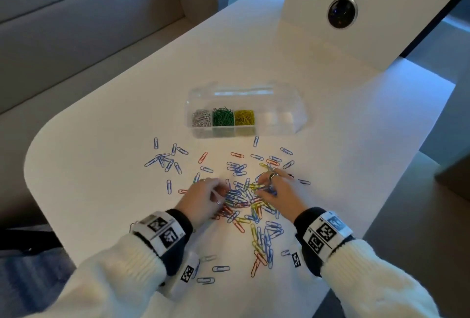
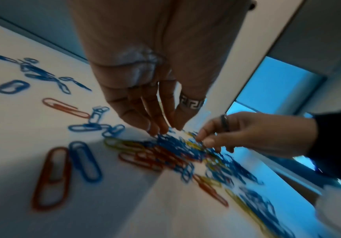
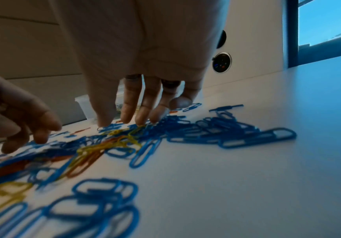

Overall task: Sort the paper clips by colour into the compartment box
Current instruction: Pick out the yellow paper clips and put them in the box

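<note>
two hands (image 1: 203,199) (image 1: 277,192), three filled compartments (image 1: 223,117)

This looks like an office lounge or meeting nook. A white desk (image 1: 330,119) with rounded corners stands against a grey upholstered bench seat (image 1: 76,25) at far left, and a white upright panel (image 1: 318,0) rises at the desk's far right, holding two round built-in fittings (image 1: 342,12) (what they are is too blurred to tell). From the right wrist view, a dark-framed window (image 3: 328,21) shows beyond the panel, and the paper clips (image 1: 244,200) and clear compartment box (image 1: 244,111) on the desk are office stationery.
</note>
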